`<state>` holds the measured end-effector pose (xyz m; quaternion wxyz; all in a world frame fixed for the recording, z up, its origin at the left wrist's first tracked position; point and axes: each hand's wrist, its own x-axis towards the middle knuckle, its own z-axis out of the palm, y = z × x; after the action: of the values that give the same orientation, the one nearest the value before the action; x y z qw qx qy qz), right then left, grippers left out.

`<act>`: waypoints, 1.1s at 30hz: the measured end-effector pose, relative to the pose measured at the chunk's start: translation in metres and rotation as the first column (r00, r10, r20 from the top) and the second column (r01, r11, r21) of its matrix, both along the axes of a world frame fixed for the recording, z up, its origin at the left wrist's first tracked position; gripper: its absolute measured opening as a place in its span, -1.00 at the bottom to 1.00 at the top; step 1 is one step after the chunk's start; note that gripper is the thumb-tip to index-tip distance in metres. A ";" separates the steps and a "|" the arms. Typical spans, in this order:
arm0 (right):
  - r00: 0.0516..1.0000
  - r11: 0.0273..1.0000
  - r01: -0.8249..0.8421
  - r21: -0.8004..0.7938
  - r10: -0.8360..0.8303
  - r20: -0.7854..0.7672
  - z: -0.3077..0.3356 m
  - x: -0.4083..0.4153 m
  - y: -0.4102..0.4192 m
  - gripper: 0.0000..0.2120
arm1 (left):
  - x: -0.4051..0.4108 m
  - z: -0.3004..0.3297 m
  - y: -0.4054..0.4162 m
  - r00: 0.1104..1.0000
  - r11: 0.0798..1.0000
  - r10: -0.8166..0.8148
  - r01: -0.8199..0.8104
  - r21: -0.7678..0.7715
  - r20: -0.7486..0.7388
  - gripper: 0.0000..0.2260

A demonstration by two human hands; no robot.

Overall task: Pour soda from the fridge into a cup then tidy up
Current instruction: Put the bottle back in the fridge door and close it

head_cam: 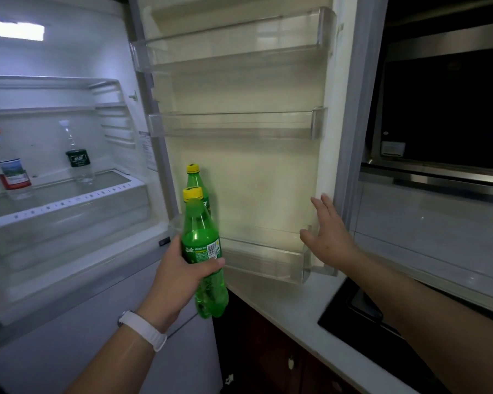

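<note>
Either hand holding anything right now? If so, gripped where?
Left hand grips the nearer green soda bottle around its labelled mid-body. Right hand holds nothing, fingers spread by the fridge door edge.

I see open room along the clear plastic bottom door bin [268, 258] right of the second green yellow-capped soda bottle [195, 180] | middle clear door bin [231, 125] bare | pale worktop [285, 302] below free.

Two water bottles, a red-capped one [10, 169] and a green-labelled one [79, 160], stand on the fridge shelf [69, 199]. A green soda bottle [195, 180] stands in the bottom door shelf [268, 260].
</note>
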<state>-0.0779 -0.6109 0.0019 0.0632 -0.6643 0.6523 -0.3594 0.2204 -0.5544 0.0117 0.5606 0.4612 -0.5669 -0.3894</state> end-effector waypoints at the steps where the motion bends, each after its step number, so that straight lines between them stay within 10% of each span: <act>1: 1.000 1.000 -0.004 0.005 0.003 0.007 0.000 -0.001 -0.002 -0.24 | 0.000 0.000 0.000 1.000 1.000 0.005 -0.005 0.002 0.002 -0.52; 33: 0.916 0.994 0.102 -0.049 -0.113 -0.385 0.000 -0.031 -0.031 -0.24 | -0.066 0.042 -0.090 1.000 0.982 -0.007 0.001 -0.190 -0.029 -0.57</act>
<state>-0.1093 -0.6420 0.0017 -0.0962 -0.6863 0.6822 -0.2331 0.1543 -0.6449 0.0535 0.6095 0.3987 -0.5940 -0.3416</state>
